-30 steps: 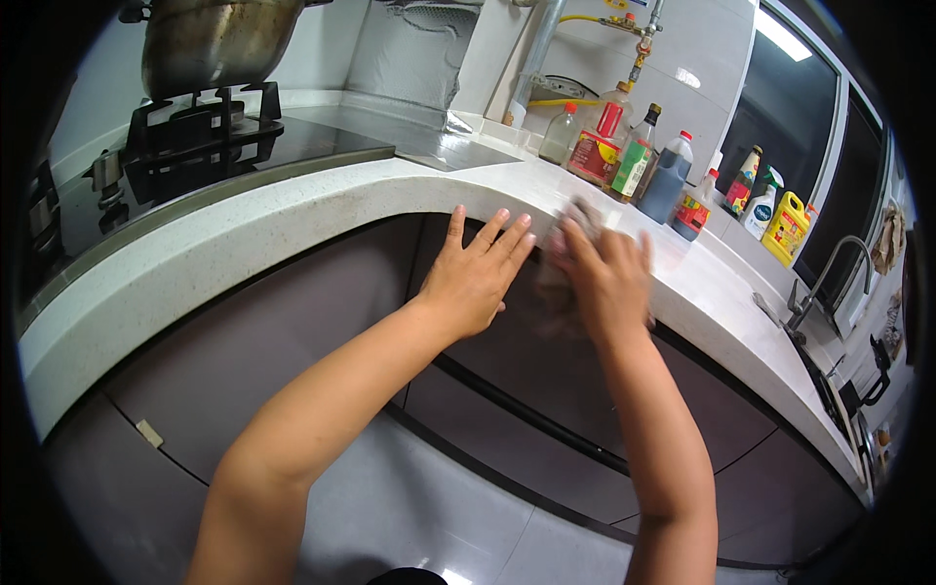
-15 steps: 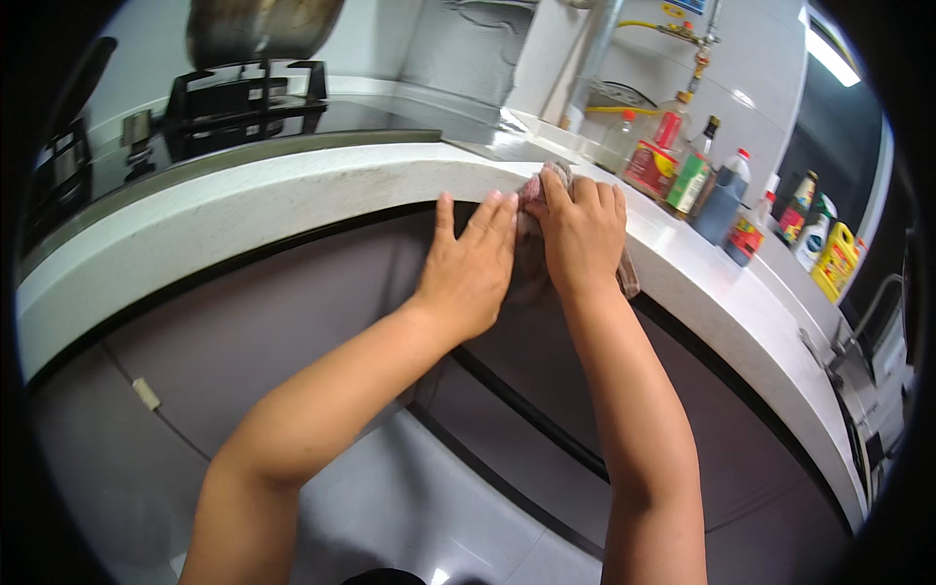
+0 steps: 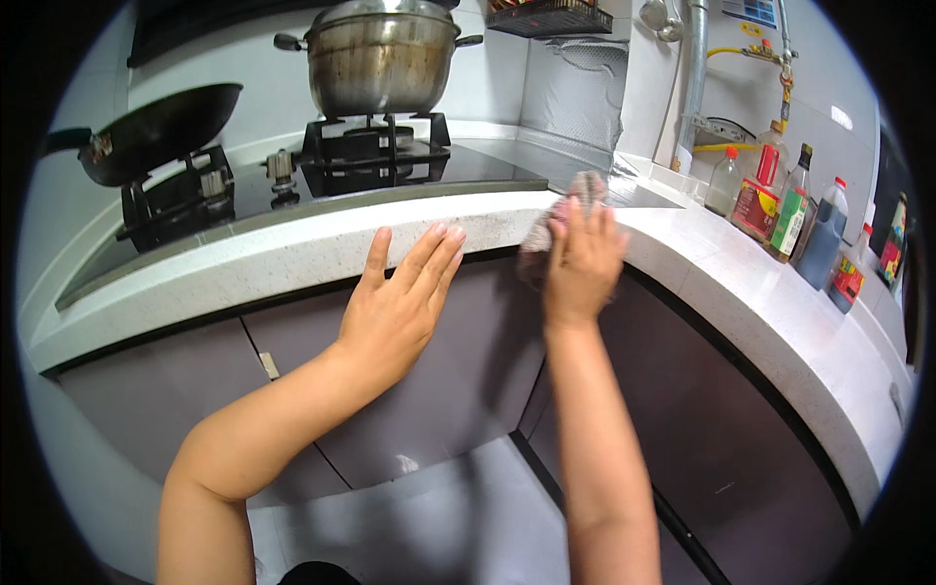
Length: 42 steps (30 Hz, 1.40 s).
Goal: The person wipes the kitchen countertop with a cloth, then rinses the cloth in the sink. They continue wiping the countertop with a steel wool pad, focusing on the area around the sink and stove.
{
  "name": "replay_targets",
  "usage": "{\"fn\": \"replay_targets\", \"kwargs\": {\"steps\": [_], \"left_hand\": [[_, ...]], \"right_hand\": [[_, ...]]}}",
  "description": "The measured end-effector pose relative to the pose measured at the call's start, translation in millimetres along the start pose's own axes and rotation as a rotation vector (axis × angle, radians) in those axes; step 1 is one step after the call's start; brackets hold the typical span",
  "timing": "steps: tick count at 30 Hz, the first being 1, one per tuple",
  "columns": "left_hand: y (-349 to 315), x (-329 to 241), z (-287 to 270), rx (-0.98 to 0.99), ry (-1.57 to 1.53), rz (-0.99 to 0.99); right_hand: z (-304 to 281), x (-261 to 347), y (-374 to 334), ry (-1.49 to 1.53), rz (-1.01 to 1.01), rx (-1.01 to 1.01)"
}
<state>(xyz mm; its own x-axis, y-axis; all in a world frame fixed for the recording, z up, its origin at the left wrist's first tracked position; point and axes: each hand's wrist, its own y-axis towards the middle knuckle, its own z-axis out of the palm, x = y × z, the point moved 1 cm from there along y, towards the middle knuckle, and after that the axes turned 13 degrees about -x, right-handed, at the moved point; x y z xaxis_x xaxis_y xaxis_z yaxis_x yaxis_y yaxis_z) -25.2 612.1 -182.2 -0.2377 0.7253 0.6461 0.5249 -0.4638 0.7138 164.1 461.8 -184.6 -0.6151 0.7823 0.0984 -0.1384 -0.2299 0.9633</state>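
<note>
At the counter's corner, my right hand (image 3: 586, 265) presses a crumpled greyish-pink cloth (image 3: 542, 237) over the white countertop edge (image 3: 341, 237). Part of the cloth sticks up past my fingertips and part hangs down beside the hand; the fingers are slightly blurred. My left hand (image 3: 398, 304) is held up at the counter's front edge, fingers stretched out, with nothing in it. I cannot tell if its fingertips touch the edge. Behind the edge lies the black gas stove (image 3: 468, 174).
A lidded steel pot (image 3: 378, 68) stands on one burner, a black frying pan (image 3: 166, 132) on the left one. Along the right wall are several bottles (image 3: 790, 210). Grey cabinet doors (image 3: 429, 390) run below the counter. A yellow gas hose (image 3: 726, 147) hangs behind the bottles.
My view has swung left, showing the whole pot and the pan. My hands have moved apart; the cloth now spreads left of my right hand and above its fingers.
</note>
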Motion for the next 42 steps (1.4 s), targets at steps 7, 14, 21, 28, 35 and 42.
{"fn": "replay_targets", "kwargs": {"steps": [7, 14, 21, 28, 35, 42], "left_hand": [[-26, 25, -17, 0.054, -0.01, -0.063], [-13, 40, -32, -0.058, -0.146, -0.141], [-27, 61, -24, -0.263, -0.113, -0.084], [-30, 65, -29, -0.224, -0.082, 0.003], [-34, 76, -25, -0.347, -0.169, -0.007], [-30, 69, -27, -0.346, -0.184, -0.025]], "right_hand": [[-26, 110, -35, 0.322, 0.285, 0.085], [-7, 77, -16, 0.075, 0.461, -0.136], [-39, 160, -42, 0.613, 0.426, -0.065], [-17, 139, -27, 0.38, 0.621, -0.144], [-22, 146, -38, 0.409, 0.514, -0.06], [-13, 127, -41, 0.4, 0.669, -0.102]]}}
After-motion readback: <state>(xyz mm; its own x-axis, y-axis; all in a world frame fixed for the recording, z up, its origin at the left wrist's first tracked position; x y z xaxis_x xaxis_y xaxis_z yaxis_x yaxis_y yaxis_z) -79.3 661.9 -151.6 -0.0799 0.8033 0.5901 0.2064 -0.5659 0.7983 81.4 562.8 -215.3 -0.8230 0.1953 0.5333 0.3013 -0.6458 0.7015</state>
